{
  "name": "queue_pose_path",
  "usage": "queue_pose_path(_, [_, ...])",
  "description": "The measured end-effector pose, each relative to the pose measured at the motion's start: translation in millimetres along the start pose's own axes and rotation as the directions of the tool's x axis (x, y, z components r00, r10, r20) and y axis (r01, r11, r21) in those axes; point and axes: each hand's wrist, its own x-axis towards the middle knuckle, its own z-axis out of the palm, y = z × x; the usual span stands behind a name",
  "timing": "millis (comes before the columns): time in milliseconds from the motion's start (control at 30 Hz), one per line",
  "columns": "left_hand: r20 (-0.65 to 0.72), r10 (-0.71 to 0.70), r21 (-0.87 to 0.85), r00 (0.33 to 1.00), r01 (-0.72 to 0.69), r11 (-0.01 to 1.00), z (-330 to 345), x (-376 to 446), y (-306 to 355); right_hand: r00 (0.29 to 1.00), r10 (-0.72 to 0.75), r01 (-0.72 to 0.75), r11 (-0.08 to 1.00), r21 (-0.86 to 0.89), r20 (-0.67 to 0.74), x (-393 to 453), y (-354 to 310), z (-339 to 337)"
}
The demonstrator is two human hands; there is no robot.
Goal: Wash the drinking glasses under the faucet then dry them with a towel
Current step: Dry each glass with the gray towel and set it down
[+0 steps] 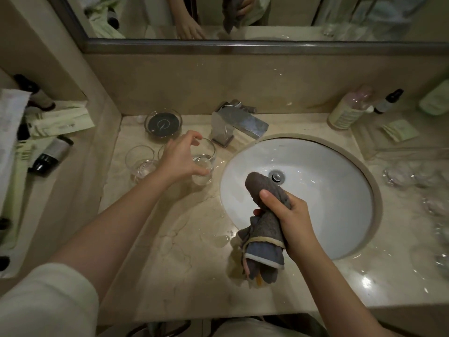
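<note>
Both hands are over the wet marble counter point(184, 251): the left hand point(181, 158) reaches across a drinking glass point(202, 164) standing upright just left of the sink point(315, 215), fingers curved over its rim and thumb low against its side, though whether they actually clamp the glass cannot be told. The right hand point(289, 215) is clenched around a rolled grey towel point(264, 224), held above the sink's near-left edge with its loose ends hanging down toward the counter. Two more glasses stand behind the left hand, one clear of it point(139, 161) and one mostly hidden by the wrist point(161, 150). A chrome faucet point(239, 125) sits at the back-left of the basin, beside a glass dish point(163, 125) with a dark insert. Puddles spread on the counter between glass and sink. Bottles point(349, 108) stand at the right rear (labels unreadable), and blurred clear glassware point(413, 176) lies at the far right.
</note>
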Motion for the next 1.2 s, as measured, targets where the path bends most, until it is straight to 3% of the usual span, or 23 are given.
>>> queue_pose_path(167, [0.060,-0.006,0.189,0.998,-0.005,0.982,7,11,-2,0.999,0.026,-0.025,1.000,0.013,-0.025,1,1,0])
queue_pose_path(333, [0.066,-0.036,0.251,0.997,0.018,0.968,14,15,-3,0.999,0.035,-0.035,0.999,0.013,-0.040,2,2,-1])
queue_pose_path(1200, [0.070,-0.033,0.327,0.997,0.009,0.945,1,6,-20,0.998,0.048,-0.049,0.999,-0.016,-0.045,4,9,5])
